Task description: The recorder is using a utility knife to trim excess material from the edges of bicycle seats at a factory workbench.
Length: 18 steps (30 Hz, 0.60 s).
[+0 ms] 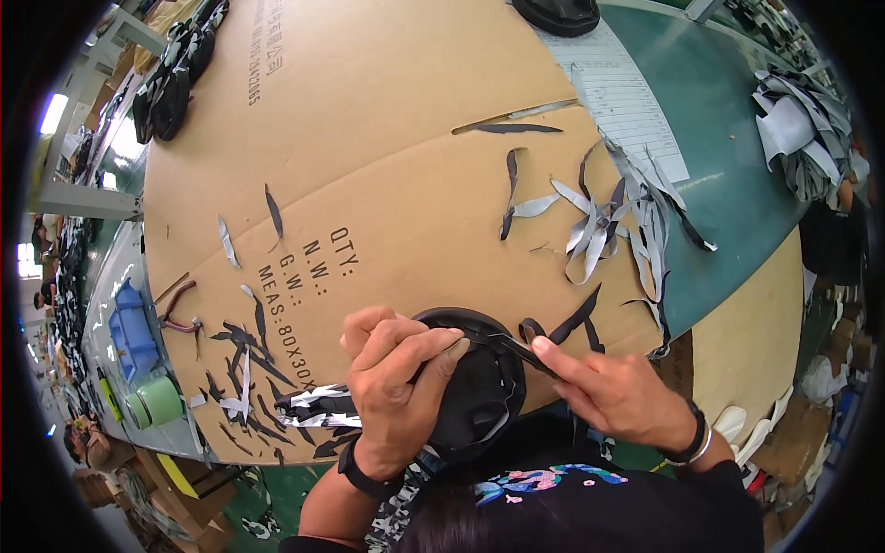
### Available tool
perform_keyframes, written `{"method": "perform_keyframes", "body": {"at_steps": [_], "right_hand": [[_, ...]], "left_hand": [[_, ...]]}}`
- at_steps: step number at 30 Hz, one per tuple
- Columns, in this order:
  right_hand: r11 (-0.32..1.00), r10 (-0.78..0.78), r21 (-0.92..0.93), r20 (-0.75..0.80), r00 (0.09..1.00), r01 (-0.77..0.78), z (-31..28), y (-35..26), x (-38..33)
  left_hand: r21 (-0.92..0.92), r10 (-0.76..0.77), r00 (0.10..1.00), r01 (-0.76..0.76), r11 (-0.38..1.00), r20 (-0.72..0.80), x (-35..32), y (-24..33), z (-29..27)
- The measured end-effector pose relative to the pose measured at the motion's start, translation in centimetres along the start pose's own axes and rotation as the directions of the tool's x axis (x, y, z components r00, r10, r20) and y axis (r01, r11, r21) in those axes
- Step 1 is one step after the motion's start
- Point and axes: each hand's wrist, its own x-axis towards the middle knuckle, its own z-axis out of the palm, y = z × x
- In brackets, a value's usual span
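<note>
A black, rounded fabric piece (pixel 475 405) with a raised rim lies at the front edge of the cardboard. My left hand (pixel 398 382) is closed, pinching its rim between thumb and fingers. At the rim's right side, my right hand (pixel 627 396) is closed on a slim dark piece (pixel 536 358) that points toward the rim; whether it is a tool or a strip I cannot tell. A curled black strip (pixel 530 328) stands beside its fingertips. From under my left hand a black-and-white patterned band (pixel 318 406) sticks out to the left.
Cardboard (pixel 369 166) covers the table. Dark offcuts (pixel 249 359) lie at left, near red-handled pliers (pixel 181 309). A pile of grey strips (pixel 636 221) lies at right. Beyond the left edge are a blue bin (pixel 135 332) and a green roll (pixel 155 403). Black pieces (pixel 175 92) sit far left.
</note>
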Motion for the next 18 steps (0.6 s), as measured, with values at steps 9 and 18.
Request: {"method": "perform_keyframes", "body": {"at_steps": [9, 18], "right_hand": [[0.848, 0.286, 0.485, -0.080, 0.955, -0.213, 3.2, -3.4, -4.2], [0.988, 0.017, 0.153, -0.037, 0.999, -0.012, 0.0, -1.2, 2.5]], "left_hand": [[-0.744, -0.442, 0.887, 0.208, 0.635, -0.129, 0.3, -1.6, -0.4], [-0.090, -0.344, 0.712, 0.495, 0.864, 0.612, 0.8, -4.2, -7.3]]}}
